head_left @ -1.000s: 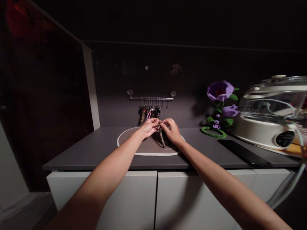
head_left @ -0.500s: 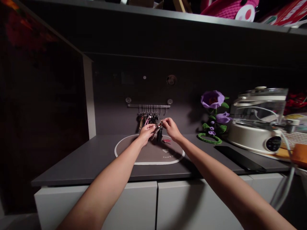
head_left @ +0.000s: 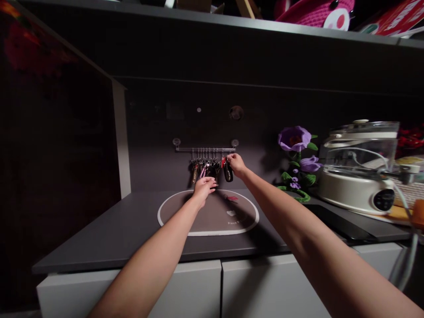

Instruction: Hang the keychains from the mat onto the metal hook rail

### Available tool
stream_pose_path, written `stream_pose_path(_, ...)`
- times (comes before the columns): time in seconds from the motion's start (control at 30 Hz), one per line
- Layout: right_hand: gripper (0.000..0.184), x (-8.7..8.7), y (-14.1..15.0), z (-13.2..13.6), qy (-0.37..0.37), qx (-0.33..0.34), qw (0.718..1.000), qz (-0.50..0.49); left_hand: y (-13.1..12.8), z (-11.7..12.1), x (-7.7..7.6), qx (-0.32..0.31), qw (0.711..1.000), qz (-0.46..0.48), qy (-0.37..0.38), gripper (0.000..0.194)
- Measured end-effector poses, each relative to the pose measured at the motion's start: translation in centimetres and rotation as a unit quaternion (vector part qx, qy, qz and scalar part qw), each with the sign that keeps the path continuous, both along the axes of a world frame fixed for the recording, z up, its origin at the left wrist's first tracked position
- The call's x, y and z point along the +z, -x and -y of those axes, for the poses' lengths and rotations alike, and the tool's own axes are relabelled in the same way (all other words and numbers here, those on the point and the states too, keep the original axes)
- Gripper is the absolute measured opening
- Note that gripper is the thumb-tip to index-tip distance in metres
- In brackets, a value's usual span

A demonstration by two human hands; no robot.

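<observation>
My right hand (head_left: pixel 237 164) is closed in a pinch at the right end of a clear hook rail (head_left: pixel 205 149) on the back wall. From its fingertips hangs a bunch of keys with a black fob (head_left: pixel 228 172) and a red tag (head_left: pixel 223 162). The ring itself is mostly hidden by the fingers. My left hand (head_left: pixel 204 190) is lower, its fingers stretched out and slightly apart, just in front of several key bunches (head_left: pixel 212 168) on the rail's hooks. A red, flat key-like piece (head_left: pixel 232 198) lies on the oval mat (head_left: pixel 198 216) below.
Purple knitted-looking flowers (head_left: pixel 294 139) stand to the right, beside a white appliance with a clear cover (head_left: pixel 356 187). A flat black object (head_left: pixel 338 222) lies on the counter (head_left: pixel 109 234) before them. An overhead shelf (head_left: pixel 198 17) spans the top.
My right hand has moved up to the rail with the black fob bunch, away from my left hand. My left hand has dropped slightly and its fingers have loosened.
</observation>
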State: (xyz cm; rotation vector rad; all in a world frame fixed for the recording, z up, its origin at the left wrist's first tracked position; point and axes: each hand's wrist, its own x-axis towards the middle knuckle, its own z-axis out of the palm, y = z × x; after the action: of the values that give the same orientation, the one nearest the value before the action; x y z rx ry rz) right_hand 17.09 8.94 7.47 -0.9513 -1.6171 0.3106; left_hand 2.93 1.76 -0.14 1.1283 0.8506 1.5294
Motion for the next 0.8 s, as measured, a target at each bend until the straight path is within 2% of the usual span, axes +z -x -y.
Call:
stream_pose_path(0.1, 0.017, 0.1, 0.4, -0.8, 0.049, 0.043, 0.994, -0.089, 0.0, -0.1, 0.0, 0.004, 1.000, 0.004, -0.001, 0.010)
stream_pose_path(0.33, 0.015, -0.5, 0.7, -3.1, 0.077, 0.022, 0.987, -0.142, -0.2, -0.3, 0.0, 0.007, 1.000, 0.009, -0.004, 0.008)
stream_pose_path(0.6, 0.015, -1.9, 0.2, -4.6, 0.092, 0.022, 0.986, -0.140, -0.1, 0.1, 0.3, 0.002, 1.000, 0.015, 0.010, 0.005)
stream_pose_path(0.8, 0.020, -2.9, -0.2, -5.2, 0.065, 0.005, 0.990, -0.127, -0.1, 0.4, 0.4, 0.003, 1.000, 0.012, 0.014, 0.007)
